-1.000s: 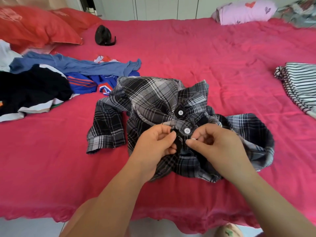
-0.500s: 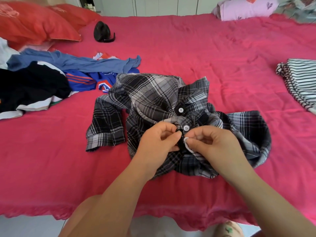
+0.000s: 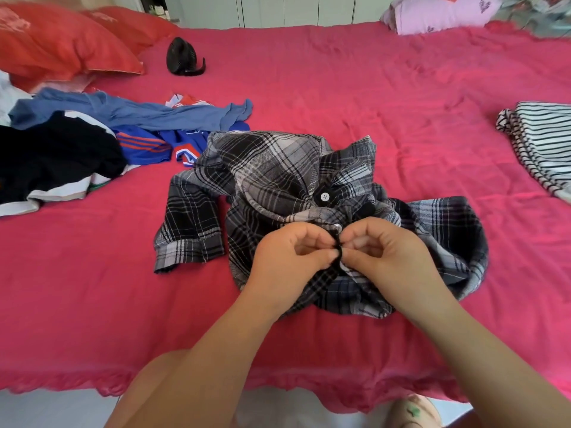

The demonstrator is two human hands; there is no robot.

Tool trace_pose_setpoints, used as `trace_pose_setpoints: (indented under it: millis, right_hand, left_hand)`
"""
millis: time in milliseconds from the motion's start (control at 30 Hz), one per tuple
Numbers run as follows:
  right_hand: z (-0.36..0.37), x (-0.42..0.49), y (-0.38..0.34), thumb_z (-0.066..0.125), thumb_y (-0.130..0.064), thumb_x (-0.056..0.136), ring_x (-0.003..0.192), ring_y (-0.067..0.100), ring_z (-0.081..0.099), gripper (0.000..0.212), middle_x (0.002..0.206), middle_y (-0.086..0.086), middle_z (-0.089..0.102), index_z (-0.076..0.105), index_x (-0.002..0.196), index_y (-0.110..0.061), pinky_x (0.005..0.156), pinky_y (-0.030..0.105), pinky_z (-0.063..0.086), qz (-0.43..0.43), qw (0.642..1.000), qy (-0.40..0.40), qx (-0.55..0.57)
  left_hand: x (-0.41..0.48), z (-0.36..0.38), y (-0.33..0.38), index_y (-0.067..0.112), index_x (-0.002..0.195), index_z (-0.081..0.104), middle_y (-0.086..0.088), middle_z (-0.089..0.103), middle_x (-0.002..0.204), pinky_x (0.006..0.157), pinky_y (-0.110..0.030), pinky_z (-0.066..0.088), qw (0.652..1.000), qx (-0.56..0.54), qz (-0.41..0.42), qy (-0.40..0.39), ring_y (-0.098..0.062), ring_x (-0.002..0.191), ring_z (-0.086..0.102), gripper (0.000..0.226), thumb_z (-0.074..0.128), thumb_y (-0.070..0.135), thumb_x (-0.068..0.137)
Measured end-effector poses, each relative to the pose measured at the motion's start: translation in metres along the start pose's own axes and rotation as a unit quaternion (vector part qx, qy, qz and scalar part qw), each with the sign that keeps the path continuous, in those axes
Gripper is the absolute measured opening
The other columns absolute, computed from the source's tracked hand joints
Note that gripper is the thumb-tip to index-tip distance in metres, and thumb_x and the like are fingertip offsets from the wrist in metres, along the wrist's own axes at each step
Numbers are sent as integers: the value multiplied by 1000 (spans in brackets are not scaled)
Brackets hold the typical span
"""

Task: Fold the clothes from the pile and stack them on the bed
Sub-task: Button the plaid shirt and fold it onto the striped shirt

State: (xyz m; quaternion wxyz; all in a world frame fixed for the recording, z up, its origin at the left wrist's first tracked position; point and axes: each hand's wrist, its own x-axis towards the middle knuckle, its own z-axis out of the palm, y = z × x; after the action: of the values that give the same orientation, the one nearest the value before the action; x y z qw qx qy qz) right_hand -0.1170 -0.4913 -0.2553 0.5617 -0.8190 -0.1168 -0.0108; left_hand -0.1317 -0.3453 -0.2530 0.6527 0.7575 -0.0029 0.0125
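Hands have drawn together since a second ago; lower button point(image 3: 338, 226) now nearly hidden between fingertips. Left hand point(image 3: 296, 257) and right hand point(image 3: 380, 254) each pinch a placket edge of the plaid shirt point(image 3: 272, 168), crumpled on the bed point(image 3: 401, 88) under the grip. White button point(image 3: 324, 197) sits just above the grip; pile point(image 3: 61, 149) well to its left. Step: buttoning before folding. Next, likely: seat this button, then spread the shirt flat.

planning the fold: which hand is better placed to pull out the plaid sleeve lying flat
Left, probably. Both pinch the plaid shirt. The sleeve lies on the left hand's side; the right hand would have to cross over.
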Motion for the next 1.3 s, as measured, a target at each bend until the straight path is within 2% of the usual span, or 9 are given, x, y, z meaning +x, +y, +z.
trace_pose_setpoints:
  millis: [433,567,733,867,933,1033,1133,1200,1300]
  right_hand:
    - [3,1,0,65,-7,81,61,13,62,21,57,-8,63,55,82,-25,68,33,51,37,999,15,32]
    - [3,4,4,64,-4,82,58,10,51,23,56,-9,56,54,87,-24,63,28,44,29,998,4,59]
    - [2,4,2,62,5,75,70,3,55,36,72,-13,56,50,90,-25,67,9,42,-95,984,-1,-148]
    - [-13,6,3,75,-11,72,77,3,53,35,83,-10,56,58,100,-24,76,11,38,-113,965,38,-232]
    - [-27,8,7,78,-24,70,96,7,50,51,103,-5,53,58,117,-22,88,12,31,-104,950,29,-293]
    - [-38,11,15,74,-32,74,110,18,52,48,114,2,58,60,119,-19,94,20,32,-63,926,-44,-370]
    - [-30,18,19,64,-32,83,97,23,58,21,96,2,63,65,99,-18,81,29,38,-59,908,-71,-408]
    - [-32,28,12,62,-30,85,83,23,59,16,80,0,61,63,92,-16,69,30,36,-68,920,-13,-385]
    - [-50,51,-6,63,-23,85,66,20,51,11,63,-4,53,63,84,-12,57,25,24,-73,946,80,-305]
  left_hand:
    - [-3,6,1,34,76,52,10,62,71,68,-6,45,981,163,90,58,-1,75,60,34,77,10,71]
    - [0,5,6,15,80,59,2,64,69,61,-16,53,997,-43,-41,52,-7,60,63,21,72,0,75]
    - [9,0,8,6,83,55,0,62,58,52,-16,52,922,-318,-222,-10,-6,50,59,13,61,-5,81]
    - [17,-7,1,15,89,58,2,61,82,65,-13,50,997,5,-58,49,-5,71,60,21,71,5,77]
    - [20,-18,-2,24,111,57,6,51,109,89,-15,39,951,285,91,83,-7,99,49,43,77,19,73]
    - [30,-27,-11,30,132,49,-1,33,140,105,-37,24,882,444,152,50,-20,129,26,60,73,30,76]
    - [44,-25,-10,24,93,67,6,59,110,93,-40,34,850,507,141,17,-21,114,44,10,58,26,88]
    - [56,-24,-1,12,69,56,2,53,69,71,-37,41,870,468,149,32,-23,77,49,24,54,22,90]
    - [83,-25,32,5,72,55,-4,49,64,64,-37,33,895,403,177,69,-21,65,44,26,55,23,91]
